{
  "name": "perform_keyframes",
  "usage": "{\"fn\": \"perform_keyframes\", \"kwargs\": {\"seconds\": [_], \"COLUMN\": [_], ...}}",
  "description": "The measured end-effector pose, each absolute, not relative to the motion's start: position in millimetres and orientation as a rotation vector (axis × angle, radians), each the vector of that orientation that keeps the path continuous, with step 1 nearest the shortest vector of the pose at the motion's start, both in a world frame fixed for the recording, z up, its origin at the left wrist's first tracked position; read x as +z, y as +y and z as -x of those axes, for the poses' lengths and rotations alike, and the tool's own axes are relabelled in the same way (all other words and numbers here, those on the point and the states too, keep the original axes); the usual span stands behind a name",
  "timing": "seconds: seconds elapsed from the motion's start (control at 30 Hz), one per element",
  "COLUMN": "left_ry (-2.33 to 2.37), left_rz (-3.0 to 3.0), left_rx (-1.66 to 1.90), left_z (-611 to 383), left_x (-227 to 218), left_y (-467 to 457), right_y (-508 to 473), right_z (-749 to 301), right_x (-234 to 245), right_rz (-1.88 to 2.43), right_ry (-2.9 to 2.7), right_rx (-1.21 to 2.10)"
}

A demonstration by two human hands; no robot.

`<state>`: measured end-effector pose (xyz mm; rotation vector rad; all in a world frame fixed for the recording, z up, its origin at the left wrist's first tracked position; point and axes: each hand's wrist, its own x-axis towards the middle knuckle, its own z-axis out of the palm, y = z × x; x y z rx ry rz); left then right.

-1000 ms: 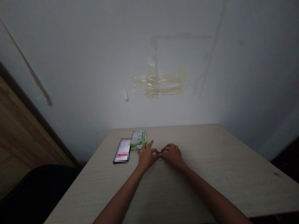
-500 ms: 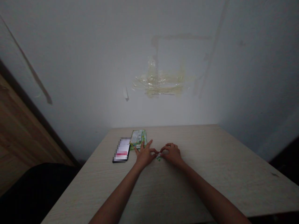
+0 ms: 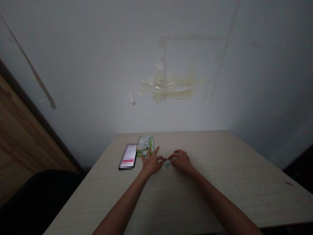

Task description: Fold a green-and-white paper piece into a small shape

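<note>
Left hand (image 3: pixel 151 163): fingers spread wide, thumb side pinching the paper (image 3: pixel 167 164)
Right hand (image 3: pixel 181 160): curled over, pinching it too
Paper: small, green and white, between both hands, low over the table (image 3: pixel 171 202)

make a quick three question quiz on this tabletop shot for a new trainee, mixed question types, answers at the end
1. Short answer: what small thing lies between the left hand and the right hand, touched by both?
2. True or false: the phone lies to the left of the printed green packaging.
3. Fill in the blank: the shiny clear tape is stuck to the ____.

Key:
1. A small green-and-white piece
2. True
3. wall
</note>
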<state>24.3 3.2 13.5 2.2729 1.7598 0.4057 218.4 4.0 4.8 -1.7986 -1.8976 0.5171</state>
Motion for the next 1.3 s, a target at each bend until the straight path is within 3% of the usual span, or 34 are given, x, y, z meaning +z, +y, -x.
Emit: {"fn": "perform_keyframes", "kwargs": {"seconds": [0.57,1.3], "left_ry": [1.777,1.827], "left_rz": [-2.247,-2.274], "left_rx": [0.408,0.549], "left_z": [-26,-38], "left_x": [11,8], "left_y": [3,-3], "right_y": [4,-3], "right_z": [-227,-216], "right_x": [4,1], "right_rz": [1.761,1.748], "right_ry": [-1.994,-1.886], "right_rx": [0.546,0.351]}}
